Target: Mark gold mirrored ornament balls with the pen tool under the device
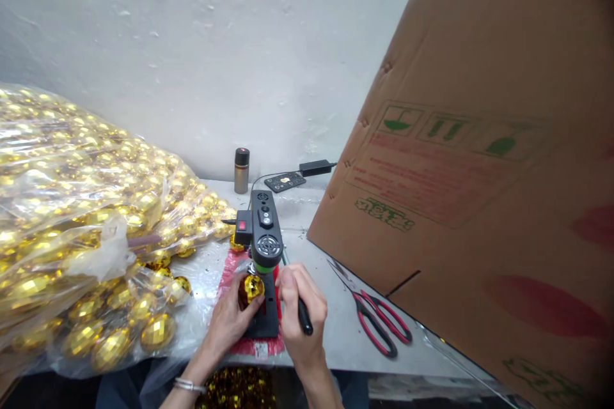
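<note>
My left hand (231, 314) is closed on a gold mirrored ball (253, 287), with the thumb and fingers around its sides. The ball sits right below the head of a small black bench machine (267, 227), which has round vents and a box with a red switch. To the right of the machine's base, my right hand (303, 307) is closed around a slim tool with a black handle (305, 318). The tool's far end is mostly hidden by the fingers, so its kind cannot be made out. Under the machine lies a red plastic sheet (233, 268).
Clear bags of gold balls (96, 172) fill the left, with loose balls (158, 331) near the front edge. Red-handled scissors (378, 323) lie right, beside a large leaning carton (451, 172). A bottle (242, 171), phone (284, 181) and power adapter (316, 168) are behind.
</note>
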Demonstrator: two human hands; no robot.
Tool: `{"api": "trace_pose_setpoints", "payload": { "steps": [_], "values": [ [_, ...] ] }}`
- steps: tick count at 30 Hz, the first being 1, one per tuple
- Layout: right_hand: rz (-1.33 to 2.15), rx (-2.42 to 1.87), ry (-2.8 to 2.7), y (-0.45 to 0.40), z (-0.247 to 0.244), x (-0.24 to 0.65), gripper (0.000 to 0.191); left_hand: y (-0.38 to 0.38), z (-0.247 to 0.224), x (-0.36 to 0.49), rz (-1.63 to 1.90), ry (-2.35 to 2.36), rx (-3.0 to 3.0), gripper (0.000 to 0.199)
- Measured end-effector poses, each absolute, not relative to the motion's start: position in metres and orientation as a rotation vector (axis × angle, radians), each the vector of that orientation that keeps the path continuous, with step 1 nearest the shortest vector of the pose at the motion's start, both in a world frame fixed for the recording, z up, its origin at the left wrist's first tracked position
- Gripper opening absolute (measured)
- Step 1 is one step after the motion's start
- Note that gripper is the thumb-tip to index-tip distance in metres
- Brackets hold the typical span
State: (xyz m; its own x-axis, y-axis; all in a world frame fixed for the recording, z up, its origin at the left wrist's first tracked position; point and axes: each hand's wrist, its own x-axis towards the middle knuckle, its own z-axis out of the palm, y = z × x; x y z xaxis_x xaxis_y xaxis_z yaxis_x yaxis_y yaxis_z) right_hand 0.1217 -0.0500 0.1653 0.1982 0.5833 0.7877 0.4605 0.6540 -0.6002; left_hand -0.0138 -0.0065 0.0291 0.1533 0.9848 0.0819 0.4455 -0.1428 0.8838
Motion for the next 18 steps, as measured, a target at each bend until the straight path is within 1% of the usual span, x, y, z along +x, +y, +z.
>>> {"api": "trace_pose_setpoints", "payload": {
  "steps": [3, 8, 18],
  "values": [
    [0.122, -0.952, -1.445, -0.052, 0.163, 0.123, 0.029, -0.008, 0.024, -0.011, 1.012, 1.396, 1.755, 0.055],
    [0.122, -0.953, -1.441, -0.054, 0.159, 0.123, 0.028, -0.007, 0.008, -0.005, 1.168, 1.450, 1.817, 0.047],
    [0.122, -0.968, -1.440, -0.055, 0.160, 0.123, 0.027, -0.006, 0.003, -0.008, 1.101, 1.423, 1.940, 0.046]
  ]
}}
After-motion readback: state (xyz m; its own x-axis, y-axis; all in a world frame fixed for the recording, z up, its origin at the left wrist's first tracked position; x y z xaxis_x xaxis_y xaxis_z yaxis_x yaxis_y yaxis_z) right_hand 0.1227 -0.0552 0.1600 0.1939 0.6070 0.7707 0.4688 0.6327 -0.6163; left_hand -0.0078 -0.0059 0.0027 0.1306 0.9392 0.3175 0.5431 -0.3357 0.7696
